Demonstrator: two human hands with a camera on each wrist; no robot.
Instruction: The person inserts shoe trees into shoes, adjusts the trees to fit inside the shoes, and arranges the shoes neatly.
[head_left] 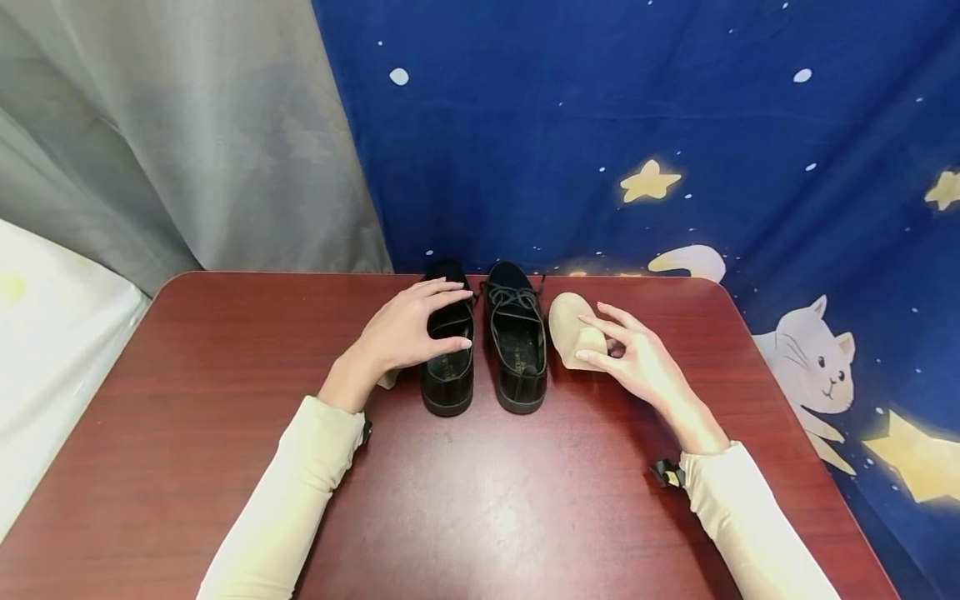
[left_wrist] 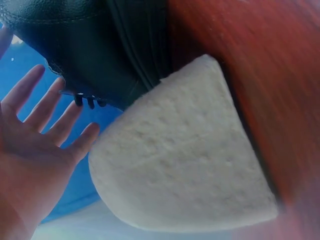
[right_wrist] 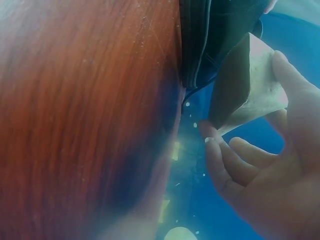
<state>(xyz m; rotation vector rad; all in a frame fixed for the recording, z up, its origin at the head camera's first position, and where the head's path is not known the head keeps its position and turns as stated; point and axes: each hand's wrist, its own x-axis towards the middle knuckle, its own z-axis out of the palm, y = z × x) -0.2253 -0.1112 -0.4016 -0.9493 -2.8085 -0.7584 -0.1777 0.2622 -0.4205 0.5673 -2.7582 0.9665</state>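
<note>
Two black lace-up shoes stand side by side, toes toward the back edge: the left shoe and the right shoe. My left hand is over the left shoe, its fingers spread and fairly straight, holding nothing. A beige, foam-like shoe insert with a rounded end and pitted surface is beside that shoe, mostly hidden under the hand in the head view. With thumb and fingers, my right hand pinches a second beige shoe insert just right of the right shoe.
Everything is near the back edge of a reddish-brown wooden table. Behind it hang a grey curtain and a blue curtain printed with stars and a cat. White cloth is at the left.
</note>
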